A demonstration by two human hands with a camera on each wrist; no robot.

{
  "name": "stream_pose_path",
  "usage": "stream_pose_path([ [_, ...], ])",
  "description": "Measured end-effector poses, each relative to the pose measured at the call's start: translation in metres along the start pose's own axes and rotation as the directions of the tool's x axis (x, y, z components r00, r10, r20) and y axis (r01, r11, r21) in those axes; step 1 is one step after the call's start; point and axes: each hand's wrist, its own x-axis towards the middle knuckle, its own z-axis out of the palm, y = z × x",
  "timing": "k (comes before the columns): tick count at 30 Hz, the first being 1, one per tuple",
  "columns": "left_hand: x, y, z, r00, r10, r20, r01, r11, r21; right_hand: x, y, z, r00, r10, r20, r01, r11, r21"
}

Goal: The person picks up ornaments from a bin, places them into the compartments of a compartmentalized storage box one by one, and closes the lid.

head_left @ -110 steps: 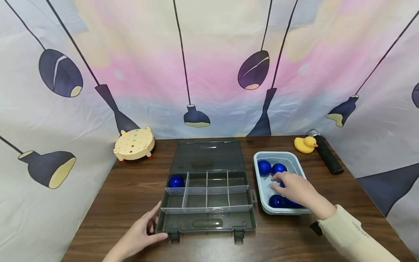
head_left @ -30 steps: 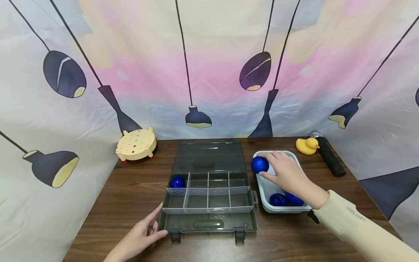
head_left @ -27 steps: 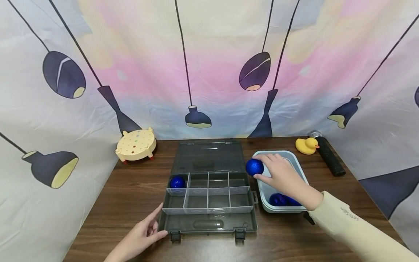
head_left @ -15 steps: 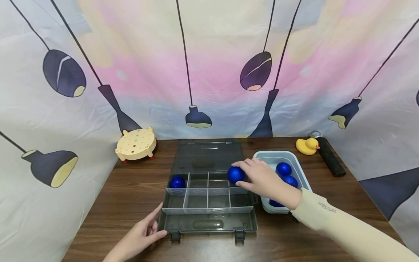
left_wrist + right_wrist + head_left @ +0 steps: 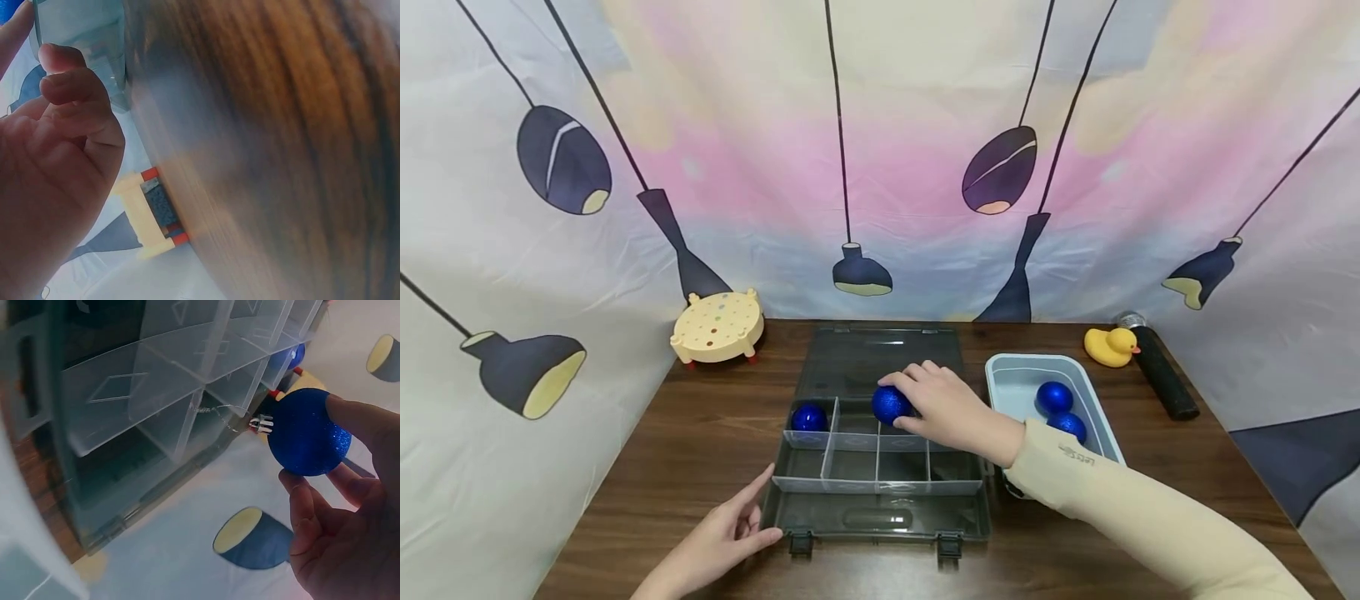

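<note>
My right hand (image 5: 943, 410) pinches a glittery blue Christmas ball (image 5: 891, 405) between thumb and fingers, over the back row of a grey see-through divided box (image 5: 880, 525). In the right wrist view the ball (image 5: 309, 432) shows its silver cap and a wire loop pointing toward the dividers. A shiny blue ball (image 5: 809, 418) lies in the back left compartment. At the box's front left corner, my left hand (image 5: 722, 537) rests with its index finger and thumb along the side. The left wrist view shows that hand's other fingers (image 5: 75, 94) loosely bent, holding nothing.
To the right stands a light blue tub (image 5: 1011, 392) with more blue balls (image 5: 1055, 397), partly hidden by my right sleeve. A yellow rubber duck (image 5: 1110, 347) and a black microphone (image 5: 1165, 375) lie behind it. A cream stool-like toy (image 5: 718, 327) is at the back left.
My right hand has lifted the glittery ball out of the tub and carried it left over the box's back row. The left hand has stayed at the box corner.
</note>
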Motion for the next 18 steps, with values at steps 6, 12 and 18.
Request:
stream_pose_path([
  [6, 0.000, 0.003, -0.001, 1.000, -0.003, 0.005, 0.003, 1.000, 0.008, 0.015, -0.010, 0.012, 0.999, 0.007, 0.043, -0.005, 0.999, -0.044],
  [12, 0.001, 0.007, 0.000, 1.000, -0.005, 0.011, 0.005, 1.000, 0.005, 0.026, -0.017, 0.025, 0.999, 0.021, 0.038, -0.018, 0.997, -0.082],
  [18, 0.001, 0.006, 0.000, 1.000, -0.026, 0.011, 0.026, 1.000, 0.002, 0.034, -0.024, 0.041, 0.998, 0.058, 0.033, -0.054, 0.993, -0.109],
])
